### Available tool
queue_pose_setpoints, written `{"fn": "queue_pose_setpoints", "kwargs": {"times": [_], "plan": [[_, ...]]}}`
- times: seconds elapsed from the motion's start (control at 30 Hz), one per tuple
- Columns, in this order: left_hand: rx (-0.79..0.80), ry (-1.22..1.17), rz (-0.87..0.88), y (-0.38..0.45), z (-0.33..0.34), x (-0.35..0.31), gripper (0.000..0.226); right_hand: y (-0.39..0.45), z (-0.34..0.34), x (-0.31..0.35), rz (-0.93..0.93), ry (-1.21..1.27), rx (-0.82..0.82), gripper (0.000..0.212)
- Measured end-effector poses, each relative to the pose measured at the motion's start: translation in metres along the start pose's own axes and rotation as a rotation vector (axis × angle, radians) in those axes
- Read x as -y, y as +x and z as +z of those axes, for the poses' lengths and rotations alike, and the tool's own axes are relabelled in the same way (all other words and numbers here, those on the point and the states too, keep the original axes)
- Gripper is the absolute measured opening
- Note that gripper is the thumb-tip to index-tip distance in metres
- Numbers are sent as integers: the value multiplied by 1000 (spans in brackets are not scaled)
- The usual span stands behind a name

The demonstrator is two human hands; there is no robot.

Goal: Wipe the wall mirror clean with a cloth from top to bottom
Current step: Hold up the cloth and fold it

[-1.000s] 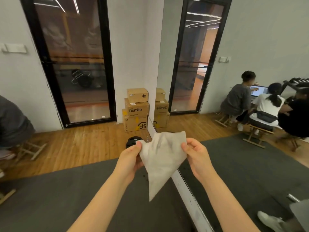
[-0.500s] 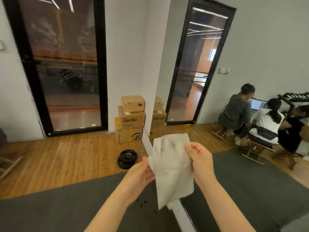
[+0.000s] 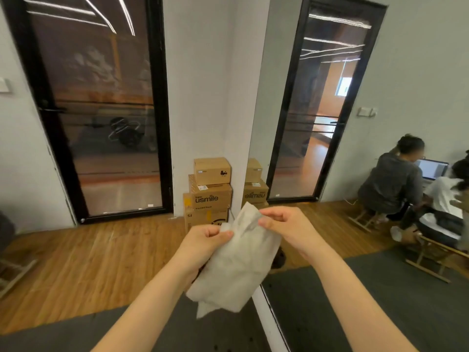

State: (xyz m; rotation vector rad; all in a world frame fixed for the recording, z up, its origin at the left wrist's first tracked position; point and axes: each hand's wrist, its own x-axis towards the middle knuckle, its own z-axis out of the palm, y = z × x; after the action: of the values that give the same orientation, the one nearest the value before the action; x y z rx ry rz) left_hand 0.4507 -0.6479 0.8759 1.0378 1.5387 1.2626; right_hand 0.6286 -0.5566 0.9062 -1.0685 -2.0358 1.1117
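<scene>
A pale grey-white cloth (image 3: pixel 236 265) hangs folded in front of me, low in the middle of the view. My left hand (image 3: pixel 203 242) grips its left edge with curled fingers. My right hand (image 3: pixel 284 224) pinches its top right corner. The wall mirror (image 3: pixel 406 85) fills the right half of the view, its left edge running down from the ceiling to a white base strip near my hands. It reflects a black-framed door and people seated at a laptop.
Stacked cardboard boxes (image 3: pixel 210 189) stand in the corner against the mirror's edge. A black-framed glass door (image 3: pixel 96 110) is on the left wall. Wooden floor (image 3: pixel 88 262) gives way to a dark grey mat (image 3: pixel 63 334) under me. A wooden stool's legs (image 3: pixel 15 273) show at far left.
The view has risen and turned toward the mirror's edge. My hands have come closer together and bunched the cloth, which hung spread out before.
</scene>
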Motion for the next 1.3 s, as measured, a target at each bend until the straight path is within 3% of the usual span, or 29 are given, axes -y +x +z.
{"fn": "queue_pose_setpoints", "kwargs": {"times": [0.1,0.37,0.8,1.0,1.13,1.2,1.3], "plan": [[-71,-16,-17,45,10,-7,31,52,-16,-15,-86,-2,33,11],[-283,-171,-106,159,38,-45,23,169,-72,-35,-304,-65,244,20],[-275,-157,-99,239,60,-57,27,254,-78,-44,-323,-258,251,2],[-257,-145,-2,255,56,-59,35,277,-70,-44,-293,-297,209,5],[-217,-16,162,259,49,-54,30,286,-59,-43,-288,-264,165,5],[-307,45,231,263,44,-50,22,286,-57,-43,-298,-256,195,11],[-463,92,254,268,29,-46,31,286,-64,-43,-288,-239,341,21]]}}
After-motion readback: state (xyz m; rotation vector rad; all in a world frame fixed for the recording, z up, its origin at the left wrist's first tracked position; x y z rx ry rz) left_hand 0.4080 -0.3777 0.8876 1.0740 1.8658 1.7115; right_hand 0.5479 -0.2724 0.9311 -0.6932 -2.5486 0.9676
